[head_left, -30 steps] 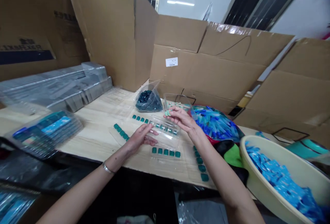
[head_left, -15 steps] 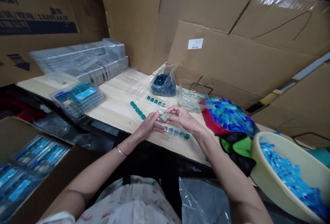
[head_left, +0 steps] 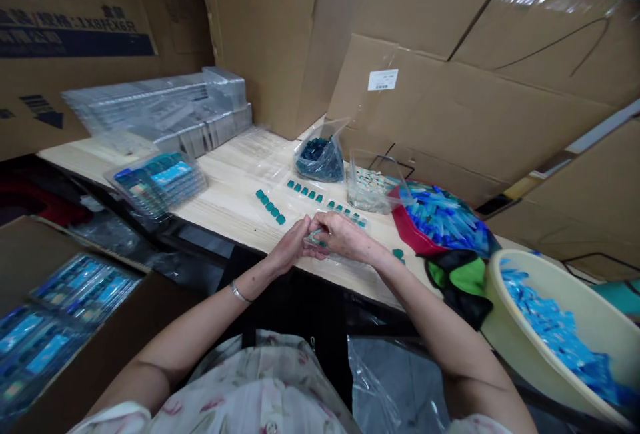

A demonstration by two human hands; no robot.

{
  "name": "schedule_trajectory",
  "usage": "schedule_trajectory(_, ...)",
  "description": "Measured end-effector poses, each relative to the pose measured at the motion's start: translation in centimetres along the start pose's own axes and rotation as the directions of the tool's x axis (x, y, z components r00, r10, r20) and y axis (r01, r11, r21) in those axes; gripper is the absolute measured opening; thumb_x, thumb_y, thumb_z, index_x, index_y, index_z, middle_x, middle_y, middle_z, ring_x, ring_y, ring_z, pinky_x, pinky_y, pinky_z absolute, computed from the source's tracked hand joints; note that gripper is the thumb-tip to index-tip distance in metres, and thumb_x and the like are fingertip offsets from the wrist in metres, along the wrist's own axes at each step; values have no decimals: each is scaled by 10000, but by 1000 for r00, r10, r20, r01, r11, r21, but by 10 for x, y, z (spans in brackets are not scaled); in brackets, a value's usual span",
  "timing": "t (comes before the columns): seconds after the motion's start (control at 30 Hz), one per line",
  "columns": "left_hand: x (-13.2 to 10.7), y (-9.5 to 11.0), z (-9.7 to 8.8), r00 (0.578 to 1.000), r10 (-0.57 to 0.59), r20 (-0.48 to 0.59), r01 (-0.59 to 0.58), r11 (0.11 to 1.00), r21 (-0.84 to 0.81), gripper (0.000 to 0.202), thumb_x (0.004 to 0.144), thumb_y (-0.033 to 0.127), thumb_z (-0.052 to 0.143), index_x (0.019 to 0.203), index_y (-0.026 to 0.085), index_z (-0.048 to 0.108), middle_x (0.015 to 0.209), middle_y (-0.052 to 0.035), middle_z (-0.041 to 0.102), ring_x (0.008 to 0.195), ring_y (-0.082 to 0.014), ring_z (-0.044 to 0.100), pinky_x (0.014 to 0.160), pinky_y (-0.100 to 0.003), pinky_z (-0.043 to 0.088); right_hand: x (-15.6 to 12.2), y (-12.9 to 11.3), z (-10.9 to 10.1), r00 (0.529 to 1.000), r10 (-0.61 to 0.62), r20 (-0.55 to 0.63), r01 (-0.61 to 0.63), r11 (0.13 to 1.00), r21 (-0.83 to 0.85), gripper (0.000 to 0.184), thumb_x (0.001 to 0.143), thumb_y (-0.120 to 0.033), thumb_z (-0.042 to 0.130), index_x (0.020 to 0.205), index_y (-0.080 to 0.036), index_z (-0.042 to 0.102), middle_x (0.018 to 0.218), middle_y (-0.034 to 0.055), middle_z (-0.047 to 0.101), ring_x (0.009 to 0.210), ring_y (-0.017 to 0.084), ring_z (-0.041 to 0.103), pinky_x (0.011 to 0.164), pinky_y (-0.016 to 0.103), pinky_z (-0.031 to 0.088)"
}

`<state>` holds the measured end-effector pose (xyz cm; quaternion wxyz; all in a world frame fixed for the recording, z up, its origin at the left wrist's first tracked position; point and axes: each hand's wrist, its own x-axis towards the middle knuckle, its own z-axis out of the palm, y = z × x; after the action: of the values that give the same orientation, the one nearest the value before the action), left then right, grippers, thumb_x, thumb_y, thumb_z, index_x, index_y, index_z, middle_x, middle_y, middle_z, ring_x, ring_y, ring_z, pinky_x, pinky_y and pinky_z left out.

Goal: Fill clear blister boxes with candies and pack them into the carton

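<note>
Head view, center of frame: left hand (head_left: 293, 247) and right hand (head_left: 345, 237) pinch a small teal piece (head_left: 314, 239) above the tabletop (head_left: 225, 201); seems light, stiff, slippery, best held by its edges

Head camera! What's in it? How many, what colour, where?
cardboard boxes: several, brown, behind table
wooden table: one, pale, middle
clear tray stack: one, clear, back left
tray of packets: one, blue, front left
plastic bag: one, dark blue, back middle
plastic box: one, clear, by bag
red tray: one, blue pieces, right
cream basin: one, blue pieces, front right
cloth: one, green-black, by basin
teal pieces: many, rows on the table
left hand, right hand: two, middle, fingers around one teal piece
</note>
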<state>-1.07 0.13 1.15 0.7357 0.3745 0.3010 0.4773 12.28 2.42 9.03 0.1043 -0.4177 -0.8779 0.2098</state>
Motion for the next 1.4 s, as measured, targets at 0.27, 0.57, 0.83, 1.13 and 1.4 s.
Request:
schedule_trajectory(0.27, 1, -4, -5, 1000, -3, 9, 3, 1000, 12, 444, 863, 533, 451, 1091, 163, 539, 983, -116, 668, 672, -188, 678, 604, -311, 554, -5, 3, 3, 997, 31, -67, -27, 998, 60, 149, 733, -105, 467, 837, -174, 549, 658, -33, 531, 584, 92, 449, 562, 196, 328)
schedule_trajectory(0.57, 1, -3, 0, 998, -51, -40, 53, 998, 43, 403, 863, 525, 456, 1031, 162, 506, 746, -61, 660, 622, -208, 677, 586, -342, 545, 0, 9, 1, 995, 69, 69, -81, 977, 199, 144, 698, -111, 507, 823, -172, 545, 611, -54, 530, 530, 78, 451, 524, 184, 328)
schedule_trajectory(0.83, -3, -10, 1, 998, 4, -63, -4, 1000, -1, 357, 858, 499, 476, 955, 159, 524, 767, -30, 605, 605, -158, 622, 608, -356, 547, -3, -10, 14, 999, 50, 18, -47, 988, -148, 163, 726, -83, 548, 842, -169, 624, 785, 54, 660, 716, 155, 583, 629, 226, 376)
schedule_trajectory(1.13, -2, -16, -2, 998, -2, -69, -3, 998, -61, 375, 854, 525, 468, 972, 172, 514, 731, -17, 612, 596, -147, 609, 578, -294, 512, -11, -22, 29, 995, 53, -84, -77, 946, -316, 178, 837, -108, 497, 914, -152, 650, 934, 107, 630, 719, 160, 569, 610, 253, 390)
schedule_trajectory(1.4, -5, -8, -3, 994, 47, -101, -53, 997, -59, 375, 849, 507, 493, 972, 156, 540, 761, -29, 625, 626, -153, 632, 612, -316, 529, -12, -3, 39, 922, -81, -379, -2, 977, -213, 179, 855, -119, 497, 815, -161, 665, 796, 77, 616, 791, 200, 517, 763, 318, 419)
